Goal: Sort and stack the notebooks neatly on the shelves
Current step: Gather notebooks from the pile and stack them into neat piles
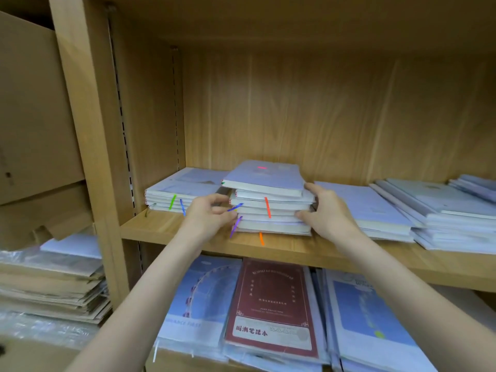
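A stack of several pale blue notebooks (271,208) with coloured ribbon markers stands on the wooden shelf (204,238), its top book skewed to the left. My left hand (208,217) presses against the stack's left side with fingers spread. My right hand (326,210) grips the right side, thumb on the front edges and fingers behind. A lower pile of similar notebooks (182,190) lies at the left of the shelf. More flat piles (375,208) (442,208) lie to the right.
The shelf below holds blue-covered notebooks (201,299) (370,315) and a dark red one (271,304). Flattened cardboard and wrapped packs (51,285) are piled left of the cabinet. A cardboard box (32,103) stands above them.
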Demonstrator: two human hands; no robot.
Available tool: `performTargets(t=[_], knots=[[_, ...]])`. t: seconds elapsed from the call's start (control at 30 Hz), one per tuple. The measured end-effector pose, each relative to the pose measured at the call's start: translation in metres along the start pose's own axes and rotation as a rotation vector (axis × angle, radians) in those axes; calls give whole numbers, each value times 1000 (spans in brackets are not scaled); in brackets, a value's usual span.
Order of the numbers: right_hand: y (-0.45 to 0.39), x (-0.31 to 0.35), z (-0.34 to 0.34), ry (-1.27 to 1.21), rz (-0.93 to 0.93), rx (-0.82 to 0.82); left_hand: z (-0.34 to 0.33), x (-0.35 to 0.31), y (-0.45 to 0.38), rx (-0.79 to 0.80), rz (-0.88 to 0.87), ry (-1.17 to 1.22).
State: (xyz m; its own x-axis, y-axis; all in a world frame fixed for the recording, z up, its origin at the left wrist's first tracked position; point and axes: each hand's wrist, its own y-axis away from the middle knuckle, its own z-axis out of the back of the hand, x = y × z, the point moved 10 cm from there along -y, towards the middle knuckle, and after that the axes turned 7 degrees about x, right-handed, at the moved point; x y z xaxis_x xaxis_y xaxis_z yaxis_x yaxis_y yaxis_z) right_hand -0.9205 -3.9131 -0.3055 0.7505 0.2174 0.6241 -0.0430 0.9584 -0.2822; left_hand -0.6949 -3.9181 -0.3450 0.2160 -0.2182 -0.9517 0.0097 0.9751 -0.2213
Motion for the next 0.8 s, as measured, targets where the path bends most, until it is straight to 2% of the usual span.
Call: performTargets(t=[0.2,0.27,0.33,0.4,0.47,0.53,0.7,0.8], knots=[[4,1,-3,54,-2,-19,2,8,-7,-58,48,164],[9,-3,-11,82,-17,34,3,16,-6,-63,82,52],[16,-8,-19,124,-28,71,2,18,-2,-30,84,-205],[23,-12,-24,102,-41,56,-5,16,4,6,64,-324],[26,-17,-22,-43,-82,-4,-9,15,6,0,44,-286],[27,-16,-15,-168,-104,-73,-10,17,9,-25,61,-149],[14,-7,3,-243,-107,-125,-9,20,9,-29,58,102],[10,-19,9,-594,-170,-190,-8,12,9,-16,24,173]])
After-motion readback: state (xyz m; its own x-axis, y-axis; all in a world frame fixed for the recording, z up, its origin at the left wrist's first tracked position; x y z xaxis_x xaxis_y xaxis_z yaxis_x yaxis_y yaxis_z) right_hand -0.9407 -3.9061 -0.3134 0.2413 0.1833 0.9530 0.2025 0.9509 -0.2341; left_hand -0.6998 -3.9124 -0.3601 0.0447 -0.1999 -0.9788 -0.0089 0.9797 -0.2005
